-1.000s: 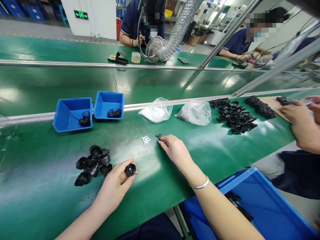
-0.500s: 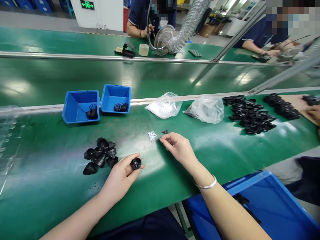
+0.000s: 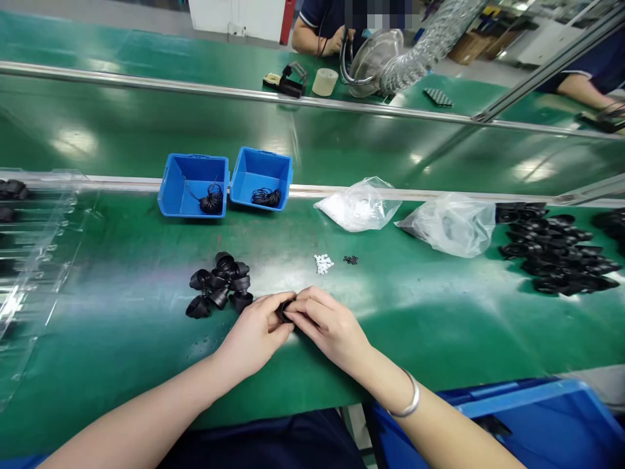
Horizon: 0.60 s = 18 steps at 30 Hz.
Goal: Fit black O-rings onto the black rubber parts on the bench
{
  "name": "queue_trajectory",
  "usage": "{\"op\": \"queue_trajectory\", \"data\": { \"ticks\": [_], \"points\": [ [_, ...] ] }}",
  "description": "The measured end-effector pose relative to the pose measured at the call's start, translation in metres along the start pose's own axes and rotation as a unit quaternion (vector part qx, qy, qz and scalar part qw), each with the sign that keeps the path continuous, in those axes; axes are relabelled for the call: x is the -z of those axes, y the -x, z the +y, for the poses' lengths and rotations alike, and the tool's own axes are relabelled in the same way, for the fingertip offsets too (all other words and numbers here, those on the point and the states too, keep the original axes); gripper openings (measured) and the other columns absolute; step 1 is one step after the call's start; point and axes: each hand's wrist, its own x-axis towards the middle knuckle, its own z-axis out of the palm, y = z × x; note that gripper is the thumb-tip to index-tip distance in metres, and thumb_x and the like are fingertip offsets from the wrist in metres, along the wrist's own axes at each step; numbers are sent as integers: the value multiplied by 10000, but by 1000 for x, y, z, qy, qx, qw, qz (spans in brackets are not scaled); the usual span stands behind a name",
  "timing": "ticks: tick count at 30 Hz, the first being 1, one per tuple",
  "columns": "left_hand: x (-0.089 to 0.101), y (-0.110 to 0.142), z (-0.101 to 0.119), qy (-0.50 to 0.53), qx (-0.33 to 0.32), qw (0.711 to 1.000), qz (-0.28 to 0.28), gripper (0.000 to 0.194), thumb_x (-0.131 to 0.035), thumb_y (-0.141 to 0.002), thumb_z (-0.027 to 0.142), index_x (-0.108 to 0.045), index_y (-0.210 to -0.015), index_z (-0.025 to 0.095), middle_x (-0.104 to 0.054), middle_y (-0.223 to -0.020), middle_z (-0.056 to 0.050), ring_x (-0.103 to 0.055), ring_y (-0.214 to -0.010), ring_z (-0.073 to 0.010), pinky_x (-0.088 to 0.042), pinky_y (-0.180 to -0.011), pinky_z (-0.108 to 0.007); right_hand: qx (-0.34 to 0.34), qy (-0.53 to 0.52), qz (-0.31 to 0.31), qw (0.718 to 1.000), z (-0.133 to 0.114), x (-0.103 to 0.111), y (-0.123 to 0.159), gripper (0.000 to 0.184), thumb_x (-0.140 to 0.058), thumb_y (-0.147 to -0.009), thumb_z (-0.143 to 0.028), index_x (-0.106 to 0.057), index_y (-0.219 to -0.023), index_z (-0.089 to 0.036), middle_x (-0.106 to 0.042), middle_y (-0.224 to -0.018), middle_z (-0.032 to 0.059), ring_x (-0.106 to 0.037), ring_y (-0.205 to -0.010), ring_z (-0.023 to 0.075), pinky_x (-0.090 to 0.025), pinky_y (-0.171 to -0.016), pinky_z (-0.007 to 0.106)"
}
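My left hand is closed round a black cup-shaped plastic part, its open end facing up. The fingertips of my right hand are pinched together at the mouth of that part; whatever they hold is too small to make out. To the left of my hands lies a heap of similar black plastic parts. Beyond my right hand are a small pile of white pieces and a smaller cluster of tiny black rings.
Two blue bins with black cord bundles stand at the back. Two clear plastic bags lie right of them. Many black parts cover the right side. Clear trays are at left, a blue crate below right. A co-worker sits opposite.
My right hand has moved left from the small black rings to the black part in my left hand. The whole view has shifted rightward in the picture and tilted down.
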Motion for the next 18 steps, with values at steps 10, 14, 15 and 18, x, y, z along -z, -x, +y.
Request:
{"op": "queue_trajectory", "data": {
  "ticks": [10,14,15,18],
  "points": [
    [0,-2,-3,34,2,999,13,495,-560,-783,116,-616,-1274,140,-335,-512,116,-357,-513,-112,-472,-714,-300,136,173,-19,975,-7,3,9,274,-579,-922,-75,-608,-1194,-73,-678,-952,135,-659,-855,222,-597,-717,358],
    [0,-2,-4,30,-4,999,24,509,-558,-765,107,-624,-1268,147,-389,-525,104,-406,-517,-115,-478,-698,-292,148,196,-46,968,-8,2,8,286,-575,-912,-72,-608,-1195,-58,-681,-923,138,-660,-834,237,-594,-705,379],
    [0,-2,-4,26,-6,999,26,513,-555,-760,102,-627,-1265,153,-399,-528,103,-411,-507,-113,-482,-690,-292,146,199,-56,967,-8,1,8,282,-568,-915,-78,-613,-1193,-64,-683,-919,137,-660,-831,239,-594,-704,382],
    [-1,-1,-6,31,1,999,23,516,-548,-760,100,-624,-1266,165,-489,-571,83,-446,-480,-103,-494,-630,-283,125,181,-70,973,-8,2,8,308,-550,-926,-104,-606,-1229,-101,-682,-930,126,-658,-827,232,-593,-708,383]
  ]
}}
